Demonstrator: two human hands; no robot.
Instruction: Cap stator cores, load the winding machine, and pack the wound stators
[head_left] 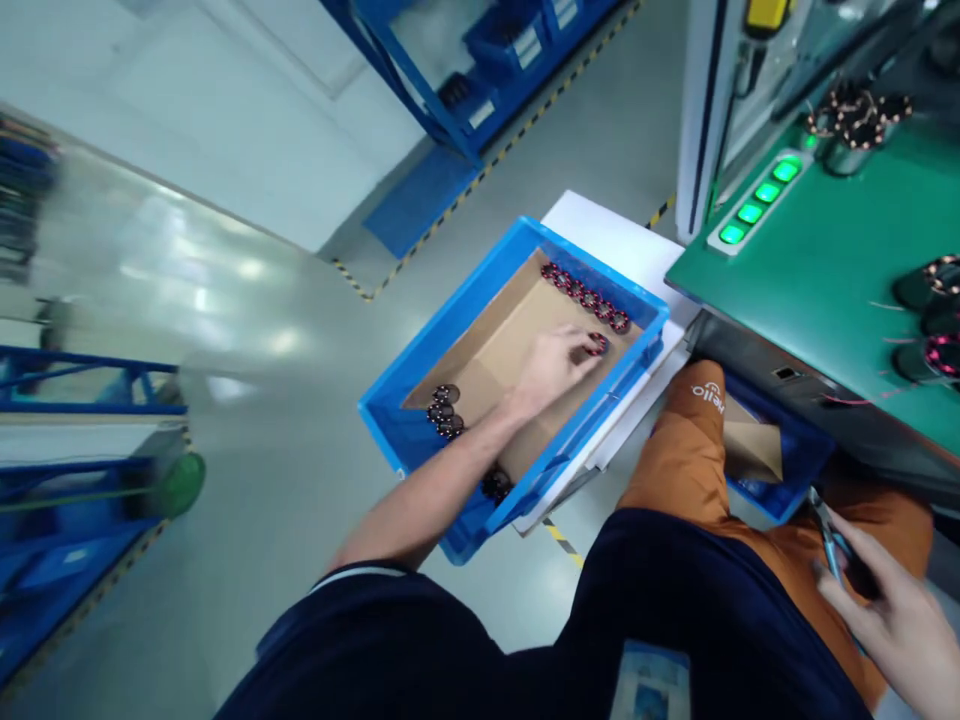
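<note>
My left hand (553, 365) reaches into a blue plastic crate (420, 340) lined with brown cardboard (499, 350). Its fingers are closed on a small dark wire-wound coil (597, 344) with a reddish ring of windings, close to the crate's right wall. Beside it, a row of similar coils (589, 300) lines the far end. Several more coils (446, 410) stand at the near left, and others (496, 485) are partly hidden by my forearm. Over my lap, my right hand (881, 590) is wrapped round a pair of pliers (831, 540) with blue handles, jaws pointing up.
The crate rests on a white stand (577, 215). At right, a green workbench (840, 260) carries wound coils (855, 125) on metal cylinders and a strip of lit green buttons (760, 203). Another blue crate (806, 440) sits below the bench edge. Blue shelving (450, 110) stands beyond.
</note>
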